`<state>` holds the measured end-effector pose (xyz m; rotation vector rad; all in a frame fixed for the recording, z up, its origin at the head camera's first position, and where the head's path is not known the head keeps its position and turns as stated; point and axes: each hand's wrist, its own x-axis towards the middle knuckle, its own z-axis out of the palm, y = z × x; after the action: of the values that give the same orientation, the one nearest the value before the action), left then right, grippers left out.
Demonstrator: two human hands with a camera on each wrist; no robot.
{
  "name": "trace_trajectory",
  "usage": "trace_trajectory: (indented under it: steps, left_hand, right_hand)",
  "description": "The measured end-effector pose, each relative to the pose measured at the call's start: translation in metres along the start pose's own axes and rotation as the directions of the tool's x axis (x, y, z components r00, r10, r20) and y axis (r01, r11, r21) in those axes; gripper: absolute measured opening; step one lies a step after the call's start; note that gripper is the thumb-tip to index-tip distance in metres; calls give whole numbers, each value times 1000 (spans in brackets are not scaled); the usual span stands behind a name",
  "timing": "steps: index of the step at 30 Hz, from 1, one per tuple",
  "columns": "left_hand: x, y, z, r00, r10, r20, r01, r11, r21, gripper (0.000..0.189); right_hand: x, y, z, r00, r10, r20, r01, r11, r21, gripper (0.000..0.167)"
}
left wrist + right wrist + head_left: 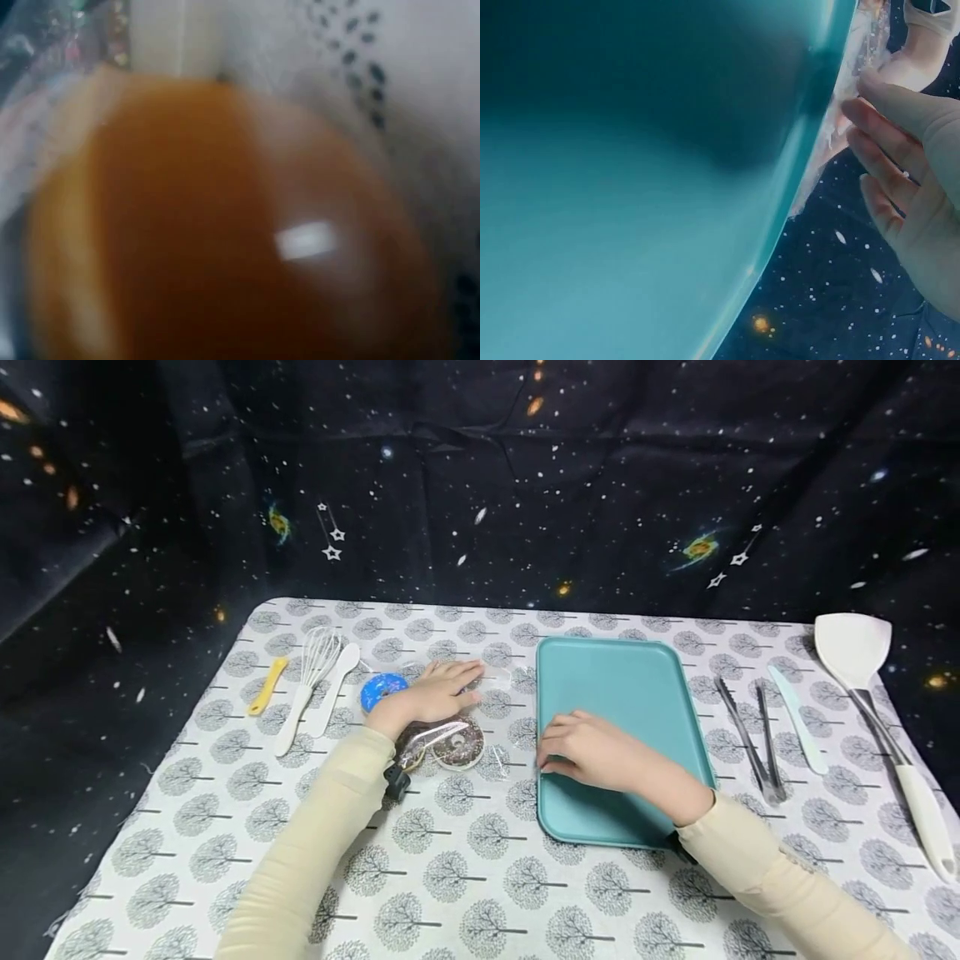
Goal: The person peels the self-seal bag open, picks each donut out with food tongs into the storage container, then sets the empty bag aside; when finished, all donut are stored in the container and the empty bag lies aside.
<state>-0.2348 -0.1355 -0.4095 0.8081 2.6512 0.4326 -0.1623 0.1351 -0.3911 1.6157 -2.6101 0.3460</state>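
On the desk, farthest left of the teal tray, lay a small yellow utensil, then a white-handled whisk and a white spoon. Nearer the tray's left side were a blue-iced doughnut and a chocolate doughnut with sprinkles, under clear plastic wrapping. The left hand lay over the wrapped doughnuts, its fingers stretched toward the tray, clamped on nothing. The right hand was over the tray's left edge, fingers loosely bent and holding nothing; whether they touched the rim could not be told. Right of the tray lay tongs with their arms apart, a mint-coloured knife and, farthest out, a white-bladed turner.
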Motion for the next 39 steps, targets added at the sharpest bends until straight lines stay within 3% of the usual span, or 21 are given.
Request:
trace_trajectory:
  steps: [5,9,15,18,22,27,30,34,39]
  left_hand:
    - [-2,-1,-2,1000,0,-6,-1,1000,-24,59]
    - [-5,7,-1,998,10,-57,-9,1000,15,59]
    - [-11,44,2,995,44,-95,-27,984,174,69]
    - [-12,65,8,994,-15,-111,40,974,225,72]
    - [-11,84,21,977,-124,-174,162,960,227,66]
    - [-5,89,36,961,-176,-214,233,931,282,56]
    - [-2,88,40,958,-175,-226,241,920,307,47]
    - [-1,88,39,942,-142,-304,239,920,312,26]
    - [-5,85,32,905,-115,-409,210,958,195,12]
  right_hand:
    - [-7,-7,-6,998,20,52,-18,999,-26,19]
    - [-19,-13,-14,997,33,63,-32,999,-14,19]
    - [-35,-16,-23,996,77,35,-78,997,25,18]
    - [-40,-16,-27,994,108,31,-110,993,49,19]
    - [-43,-15,-32,991,133,10,-133,986,100,17]
    - [-45,-16,-38,986,162,-49,-154,979,136,17]
    - [-49,-16,-42,976,213,-56,-202,967,155,18]
    - [-55,-15,-46,961,272,-45,-261,950,174,19]
    - [-59,-8,-49,957,286,-53,-273,946,175,19]
